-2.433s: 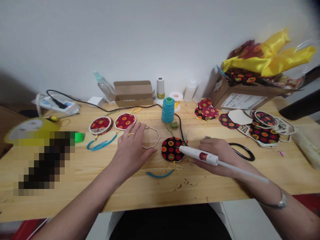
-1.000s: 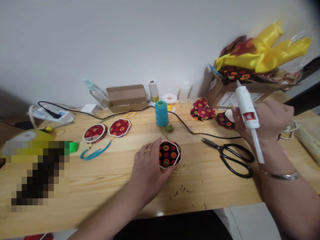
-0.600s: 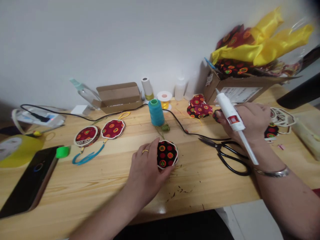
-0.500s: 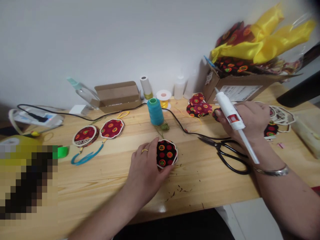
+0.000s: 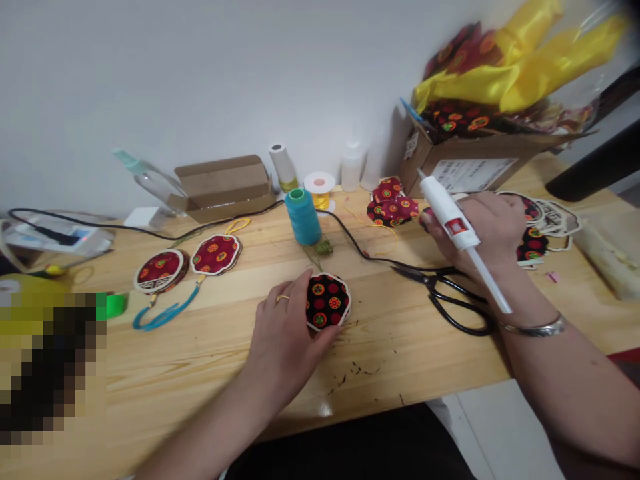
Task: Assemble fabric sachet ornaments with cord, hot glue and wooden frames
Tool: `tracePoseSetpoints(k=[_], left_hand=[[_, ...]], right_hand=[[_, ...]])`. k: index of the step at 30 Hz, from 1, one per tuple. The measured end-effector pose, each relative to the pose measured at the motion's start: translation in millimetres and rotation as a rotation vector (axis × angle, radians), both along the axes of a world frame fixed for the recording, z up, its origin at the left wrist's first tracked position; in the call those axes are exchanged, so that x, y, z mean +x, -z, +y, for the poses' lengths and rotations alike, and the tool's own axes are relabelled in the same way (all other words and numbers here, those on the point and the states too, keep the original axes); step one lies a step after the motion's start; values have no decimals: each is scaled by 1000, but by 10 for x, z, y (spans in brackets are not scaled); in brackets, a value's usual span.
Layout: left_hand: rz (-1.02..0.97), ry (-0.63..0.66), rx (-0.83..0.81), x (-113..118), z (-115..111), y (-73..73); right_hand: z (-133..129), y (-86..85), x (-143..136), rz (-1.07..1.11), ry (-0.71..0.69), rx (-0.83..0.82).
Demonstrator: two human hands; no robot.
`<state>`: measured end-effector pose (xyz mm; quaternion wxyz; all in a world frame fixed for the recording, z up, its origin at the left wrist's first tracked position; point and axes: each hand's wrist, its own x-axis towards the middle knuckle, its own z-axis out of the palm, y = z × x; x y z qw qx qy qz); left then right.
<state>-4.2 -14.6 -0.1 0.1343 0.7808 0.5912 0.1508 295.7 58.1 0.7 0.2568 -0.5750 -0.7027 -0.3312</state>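
My left hand (image 5: 287, 333) is wrapped round the left side of a black patterned piece (image 5: 329, 303) with a pale rim, which lies on the wooden table (image 5: 200, 393). Green thread runs from its top towards a teal spool (image 5: 303, 219). Held above the table at the right is a white glue gun (image 5: 450, 217), with its nozzle pointing up and left and a glue stick out of its back. My right hand (image 5: 485, 233) has its fingers closed round the gun. Below it lie black-handled scissors (image 5: 460, 303).
Two red ornaments (image 5: 216, 255) with teal cords lie at the left. Behind them stands an open small box (image 5: 223, 190). A cardboard box (image 5: 460, 160) full of fabric is at the back right. A black cable (image 5: 350, 237) crosses the table.
The whole view has shifted slightly, so things appear a little further left and mostly higher. Both hands keep their holds on the black piece and the glue gun.
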Motion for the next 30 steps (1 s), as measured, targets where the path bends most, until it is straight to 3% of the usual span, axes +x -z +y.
tracePoseSetpoints(k=[13,23,30], left_hand=[[-50,91,-88,-164,57,-89],[-6,486,-75,-289,228,-163],[60,633,-136,-305,392,-219]], right_hand=[[-8,2,1,-77,20,24],[15,30,10,-98,-45,142],[10,14,-1,-101,-66,133]])
